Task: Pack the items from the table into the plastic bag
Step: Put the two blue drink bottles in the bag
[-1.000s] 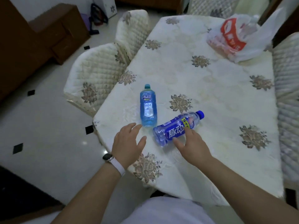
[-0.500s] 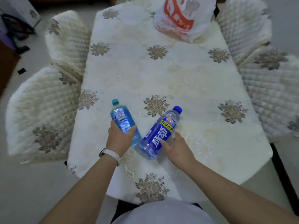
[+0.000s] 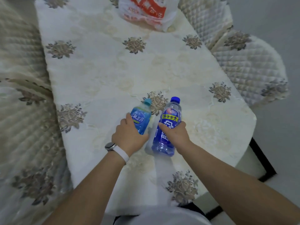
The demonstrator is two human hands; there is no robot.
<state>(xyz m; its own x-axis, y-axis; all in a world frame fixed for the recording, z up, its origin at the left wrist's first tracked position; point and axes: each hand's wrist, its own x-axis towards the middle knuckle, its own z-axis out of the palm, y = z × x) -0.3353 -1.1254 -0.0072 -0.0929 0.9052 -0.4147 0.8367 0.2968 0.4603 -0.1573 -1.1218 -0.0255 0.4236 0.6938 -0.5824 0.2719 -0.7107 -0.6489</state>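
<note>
My left hand [image 3: 128, 136] grips a light-blue bottle [image 3: 140, 118] with a teal cap, its neck pointing away from me. My right hand [image 3: 174, 133] grips a taller dark-blue bottle [image 3: 167, 127] with a blue cap and a yellow label band. Both bottles are held side by side just above the near part of the table [image 3: 105, 75]. A white plastic bag [image 3: 146, 13] with red print lies at the table's far end, partly cut off by the top edge of the view.
A cream tablecloth with brown flower motifs covers the table. Quilted chairs stand on the left [image 3: 21, 95] and on the right [image 3: 246, 65]. A white wristband sits on my left wrist [image 3: 121, 152].
Both hands closed round the bottles and lifted them off the cloth, turning them so the caps point away. The camera moved closer over the table.
</note>
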